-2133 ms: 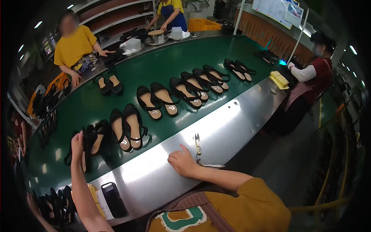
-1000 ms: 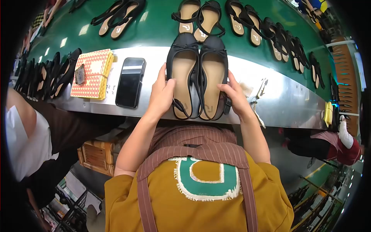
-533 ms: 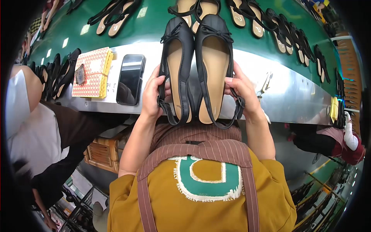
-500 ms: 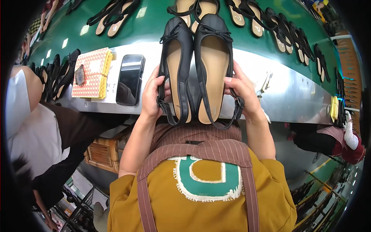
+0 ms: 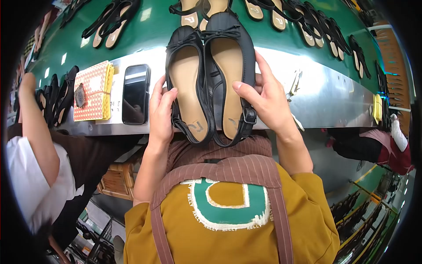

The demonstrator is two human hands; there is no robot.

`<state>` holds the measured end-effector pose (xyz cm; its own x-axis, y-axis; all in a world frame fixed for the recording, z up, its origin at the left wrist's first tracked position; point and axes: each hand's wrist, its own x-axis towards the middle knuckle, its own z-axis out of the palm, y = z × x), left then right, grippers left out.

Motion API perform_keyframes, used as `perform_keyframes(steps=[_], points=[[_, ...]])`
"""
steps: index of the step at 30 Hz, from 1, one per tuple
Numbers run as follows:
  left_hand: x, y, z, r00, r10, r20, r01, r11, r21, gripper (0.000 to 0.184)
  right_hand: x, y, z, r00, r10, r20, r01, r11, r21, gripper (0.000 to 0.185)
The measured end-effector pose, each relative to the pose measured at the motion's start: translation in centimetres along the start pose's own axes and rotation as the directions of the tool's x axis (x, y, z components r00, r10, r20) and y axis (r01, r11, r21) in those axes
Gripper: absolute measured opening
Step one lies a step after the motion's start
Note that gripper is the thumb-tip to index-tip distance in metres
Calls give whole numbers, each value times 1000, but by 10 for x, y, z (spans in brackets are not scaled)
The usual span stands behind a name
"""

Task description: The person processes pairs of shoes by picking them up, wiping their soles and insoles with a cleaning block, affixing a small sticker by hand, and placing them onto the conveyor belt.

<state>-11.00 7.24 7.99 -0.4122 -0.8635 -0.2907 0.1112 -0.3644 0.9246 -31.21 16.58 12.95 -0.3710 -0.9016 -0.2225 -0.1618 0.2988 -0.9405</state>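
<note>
A pair of black slingback flats with bows and tan insoles is held up side by side, toes pointing away, above the metal table edge. My left hand (image 5: pixel 162 112) is closed on the outer side of the left shoe (image 5: pixel 186 70), thumb along its edge. My right hand (image 5: pixel 269 99) grips the right shoe (image 5: pixel 223 57), its thumb over the inner rim and its fingers behind the side, mostly hidden. A buckle shows on the right shoe's heel strap. Printed marks are visible at the heel ends of both insoles.
A green work surface (image 5: pixel 154 26) with several more black shoes lies beyond the metal edge (image 5: pixel 316 103). To the left are a black phone (image 5: pixel 136 94) and a banded stack of sticker sheets (image 5: pixel 93 92). Small metal tools (image 5: pixel 293 84) lie at right. A co-worker's arm (image 5: pixel 39 127) is at far left.
Both shoes have turned in my hands, and the insole marks now show. The right heel strap, spread outward before, sits against the shoe. The co-worker's arm at left has moved.
</note>
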Motion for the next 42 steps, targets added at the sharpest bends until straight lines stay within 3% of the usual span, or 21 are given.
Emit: perform_keyframes(steps=[2, 4, 7, 10, 14, 17, 21, 23, 24, 25, 27, 28, 32, 33, 34, 37, 38, 39, 40, 41, 42], points=[[1, -5, -9, 1000, -2, -16, 3, 996, 87, 51, 3, 2, -4, 1000, 13, 3, -13, 997, -77, 71], [-7, 10, 4, 999, 48, -25, -47, 998, 34, 52, 15, 15, -13, 987, 26, 159, -64, 969, 239, 67], [-12, 17, 17, 981, 190, -52, -193, 979, -71, 57, 24, 35, -25, 951, 36, 307, -178, 876, 448, 67], [-21, 31, 26, 974, 226, -35, -226, 974, 6, 60, 22, 44, -13, 947, 9, 320, -232, 710, 665, 62], [-23, 28, 31, 946, 322, -35, -318, 944, 86, 60, 22, 58, -13, 936, -6, 351, -269, 631, 728, 63], [-27, 34, 32, 950, 313, -16, -311, 948, 70, 61, 21, 57, -7, 939, -109, 326, -243, 461, 853, 43], [-27, 33, 34, 935, 350, -49, -348, 937, 37, 61, 22, 62, -6, 916, -107, 386, -280, 519, 808, 42], [-29, 36, 31, 926, 377, -9, -361, 892, 271, 60, 25, 68, -7, 909, -157, 387, -255, 525, 812, 47], [-25, 30, 29, 912, 410, -19, -391, 882, 263, 58, 18, 50, -1, 965, -16, 260, -179, 684, 707, 57], [-20, 27, 26, 912, 410, -12, -393, 882, 261, 58, 21, 46, -2, 964, 9, 265, -175, 774, 609, 70], [-12, 21, 20, 933, 356, -59, -348, 930, 116, 58, 23, 47, -17, 972, 25, 232, -105, 934, 342, 70], [-9, 16, 14, 949, 311, -60, -306, 949, 81, 58, 16, 20, -4, 985, -34, 169, -40, 910, 414, 69], [-4, 8, 13, 965, 227, -131, -226, 974, 20, 54, 23, 43, -18, 970, 1, 244, -101, 912, 396, 62], [-3, 5, 13, 966, 222, -134, -222, 975, 18, 54, 23, 47, -18, 961, -10, 276, -141, 841, 522, 61], [-2, 2, 12, 968, 221, -117, -218, 975, 38, 50, 24, 49, -17, 950, -27, 310, -185, 751, 634, 60], [2, -4, 8, 978, 185, -92, -175, 979, 105, 38, 20, 45, -19, 926, -74, 370, -245, 626, 740, 60], [7, -12, 5, 976, 195, -98, -162, 949, 270, 38, 20, 46, -19, 927, -73, 368, -245, 625, 742, 60], [10, -13, 6, 973, 206, -100, -145, 892, 427, 39, 20, 47, -19, 928, -68, 367, -249, 620, 744, 61], [7, -12, 8, 904, 426, -28, -246, 574, 782, 50, 20, 48, -20, 929, -63, 365, -252, 616, 747, 62], [7, -7, 11, 905, 425, -26, -247, 573, 781, 50, 21, 50, -21, 930, -63, 363, -250, 615, 747, 62], [7, 0, 14, 844, 537, -6, -327, 523, 787, 54, 22, 52, -21, 917, -95, 386, -268, 570, 777, 63]])
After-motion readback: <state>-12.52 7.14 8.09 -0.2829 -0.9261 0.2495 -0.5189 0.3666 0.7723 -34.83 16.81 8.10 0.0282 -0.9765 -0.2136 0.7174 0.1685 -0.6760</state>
